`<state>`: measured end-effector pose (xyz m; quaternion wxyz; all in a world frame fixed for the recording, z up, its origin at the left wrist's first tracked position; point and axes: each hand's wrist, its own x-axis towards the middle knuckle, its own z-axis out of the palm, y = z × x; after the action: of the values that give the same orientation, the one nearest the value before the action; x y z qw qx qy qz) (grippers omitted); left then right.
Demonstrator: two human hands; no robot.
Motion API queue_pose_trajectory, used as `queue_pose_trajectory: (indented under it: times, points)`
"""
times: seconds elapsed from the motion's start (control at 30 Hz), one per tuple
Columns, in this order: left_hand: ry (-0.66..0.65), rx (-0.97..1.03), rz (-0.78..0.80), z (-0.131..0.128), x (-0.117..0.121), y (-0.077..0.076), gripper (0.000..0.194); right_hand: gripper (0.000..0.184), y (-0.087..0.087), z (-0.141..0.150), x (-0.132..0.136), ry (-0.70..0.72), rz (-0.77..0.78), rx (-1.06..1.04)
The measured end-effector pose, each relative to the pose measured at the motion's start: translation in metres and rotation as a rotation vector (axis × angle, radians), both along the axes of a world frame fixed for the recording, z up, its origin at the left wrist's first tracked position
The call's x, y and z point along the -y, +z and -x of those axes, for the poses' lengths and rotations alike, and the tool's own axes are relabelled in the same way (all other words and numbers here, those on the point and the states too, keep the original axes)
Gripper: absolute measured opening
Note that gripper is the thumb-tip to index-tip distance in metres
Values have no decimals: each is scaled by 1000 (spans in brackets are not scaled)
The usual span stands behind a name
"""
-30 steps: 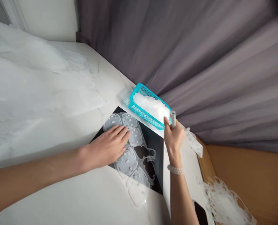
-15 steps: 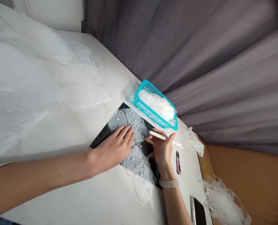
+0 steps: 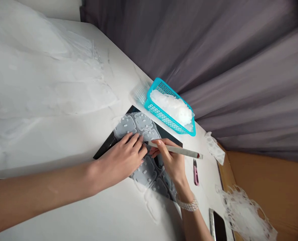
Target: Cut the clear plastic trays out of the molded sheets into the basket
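Note:
A translucent sheet of joined rounded pieces (image 3: 145,171), dotted with small raised pegs and slots, lies over a black mat (image 3: 106,146) on the white table. My left hand (image 3: 124,155) rests on the sheet with its fingers stretched out, pressing it down. My right hand (image 3: 171,160) is closed around a slim, pale, flat stick-like tool (image 3: 186,152) with a dark red mark near its outer end. The tool's inner end meets the sheet close to my left fingertips. What that end looks like is partly hidden by my fingers.
A turquoise basket (image 3: 160,117) of white translucent pieces stands behind the mat. To the right lie pink thread snips (image 3: 196,173), a phone (image 3: 218,226) and a cut sheet scrap (image 3: 215,149). Tangled offcuts (image 3: 248,212) hang by a cardboard box (image 3: 264,180). Translucent sheets (image 3: 46,77) cover the left.
My right hand has turned over and moved left, bringing the tool's inner end to the sheet near my left fingers. My left hand stays on the sheet. The view has shifted slightly.

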<state>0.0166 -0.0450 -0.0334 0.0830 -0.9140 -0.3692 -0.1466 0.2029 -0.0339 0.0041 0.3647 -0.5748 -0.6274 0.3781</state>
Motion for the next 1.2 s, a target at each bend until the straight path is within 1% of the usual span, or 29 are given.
queue_pose_trajectory:
  times: [0.07, 0.13, 0.27, 0.43, 0.63, 0.7, 0.8, 0.9, 1.03, 1.2]
  points:
    - [-8, 7, 0, 1, 0, 3, 35, 30, 1, 0, -1, 32, -42, 116]
    - [-7, 9, 10, 3, 1, 4, 35, 32, 2, 0, -2, 47, -83, 203]
    - [-12, 0, 33, 3, 1, 5, 37, 35, 4, 4, -3, 87, -143, 311]
    - [-16, -38, 34, 3, 2, 5, 40, 34, 5, 8, -3, 156, -237, 457]
    - [-32, -96, 76, 2, 4, 5, 42, 34, 9, 1, 10, 247, -304, 623]
    - [-25, -100, 79, 2, 5, 3, 44, 34, 11, -3, 17, 273, -354, 650]
    - [-37, -87, 76, 1, 7, -1, 44, 26, 10, -5, 22, 317, -396, 627]
    - [-46, -62, 93, 1, 9, -3, 38, 20, 6, -2, 20, 377, -452, 602]
    - [-41, -38, 108, 1, 11, -5, 35, 15, 1, 1, 17, 444, -581, 648]
    - [-30, -73, 97, 0, 15, -6, 38, 20, -5, -2, 17, 491, -671, 715]
